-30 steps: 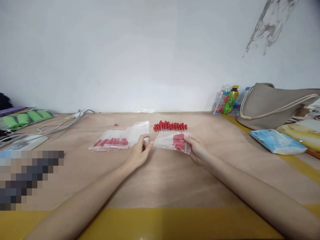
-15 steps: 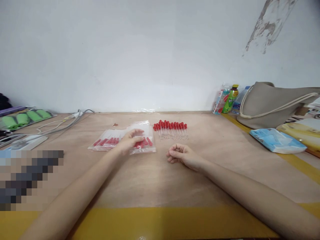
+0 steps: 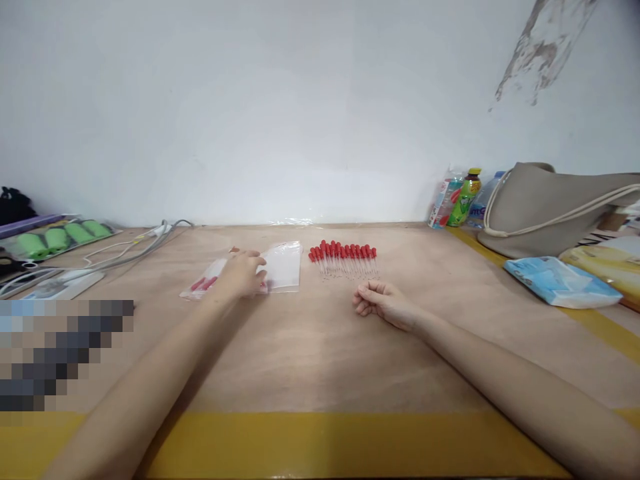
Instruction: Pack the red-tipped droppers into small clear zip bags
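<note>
My left hand [image 3: 244, 272] is over the clear plastic bags on the left, thumb and fingers apart. Under and beside it lies a clear bag [image 3: 187, 294] with red-ended pieces inside, partly covered by the hand. To the right of that hand is a flat clear bag [image 3: 284, 268] with no red pieces visible in it. My right hand [image 3: 383, 304] is held low above the table with its fingers curled in and the thumb against them; nothing shows in it. Beyond it lies a row of glass droppers with red rubber bulbs [image 3: 344, 252], bulbs pointing to the wall.
Brown covering with yellow tape [image 3: 310, 440] spans the table. On the left are cables [image 3: 150, 243] and a pack of green rolls [image 3: 60, 239]. To the right stand bottles [image 3: 464, 199], a grey bag [image 3: 555, 210] and a blue-white packet [image 3: 557, 281].
My left hand has moved left, and the red-filled bag under it has shifted left, baring the flat bag. My right hand has moved slightly right. The droppers stay in place.
</note>
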### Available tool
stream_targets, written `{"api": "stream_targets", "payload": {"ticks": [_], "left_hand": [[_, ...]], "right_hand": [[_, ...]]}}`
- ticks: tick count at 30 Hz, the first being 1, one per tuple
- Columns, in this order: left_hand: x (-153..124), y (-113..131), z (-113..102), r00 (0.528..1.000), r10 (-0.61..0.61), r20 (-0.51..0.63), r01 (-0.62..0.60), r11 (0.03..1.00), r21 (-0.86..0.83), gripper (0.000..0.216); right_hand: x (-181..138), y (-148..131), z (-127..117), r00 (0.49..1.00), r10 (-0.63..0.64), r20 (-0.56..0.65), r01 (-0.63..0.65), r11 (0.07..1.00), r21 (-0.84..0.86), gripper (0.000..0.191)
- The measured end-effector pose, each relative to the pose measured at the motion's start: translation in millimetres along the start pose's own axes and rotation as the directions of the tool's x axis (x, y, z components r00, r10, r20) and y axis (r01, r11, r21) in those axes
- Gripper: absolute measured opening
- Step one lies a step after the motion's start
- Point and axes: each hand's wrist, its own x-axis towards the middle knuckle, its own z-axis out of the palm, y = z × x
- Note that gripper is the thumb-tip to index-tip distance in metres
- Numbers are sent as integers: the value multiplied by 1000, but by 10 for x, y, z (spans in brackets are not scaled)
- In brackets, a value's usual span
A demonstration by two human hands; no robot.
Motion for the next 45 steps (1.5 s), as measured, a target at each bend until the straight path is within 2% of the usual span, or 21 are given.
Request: {"api": "stream_targets", "payload": {"ticks": [3,6,11,16,18,20,23,25,27,29,31,33,36,41,45], "left_hand": [[23,320,124,999,52,17,-52,998,26,34],[41,507,287,1000,27,2,-27,999,47,38],[38,473,446,1000,16,-22,-15,1000,20,26],[-10,495,327,990,84,-113,-91,994,-58,29],[-60,581,245,978,159,-136,-173,981,-93,31],[-144,673,174,950,289,-119,-304,941,-147,31],[-310,749,101,824,565,-47,-546,769,-332,33],[-411,745,73,747,664,-5,-597,668,-443,34],[-476,725,66,732,681,26,-573,637,-516,37],[-503,721,83,755,654,50,-527,651,-547,42],[-506,748,115,766,640,68,-508,666,-546,45],[-500,793,144,747,658,89,-520,663,-538,46],[-500,849,162,712,696,91,-537,624,-568,44],[-517,855,183,709,704,30,-540,570,-620,38],[-527,848,200,707,707,21,-558,576,-597,37]], "right_hand": [[-9,-16,-35,1000,5,15,-5,998,-58,32],[-29,-45,-66,1000,3,13,-2,995,-96,34],[-43,-66,-70,1000,7,2,-7,989,-145,34],[-21,-20,-93,994,-87,-68,65,957,-284,31],[-18,-2,-124,977,-187,-106,119,882,-455,27],[-18,8,-165,943,-313,-116,162,734,-659,21],[1,9,-239,866,-486,-117,172,510,-843,15],[47,-6,-301,825,-549,-135,140,430,-892,13],[133,-34,-378,802,-570,-179,61,376,-925,11],[258,-72,-469,792,-558,-247,-38,359,-933,11],[408,-116,-567,791,-504,-348,-150,392,-908,14],[560,-162,-656,779,-413,-471,-285,436,-854,20],[755,-234,-749,739,-308,-599,-443,448,-777,23],[1001,-338,-816,737,-184,-650,-534,431,-728,18],[1143,-359,-838,728,-93,-679,-580,446,-682,18]]}}
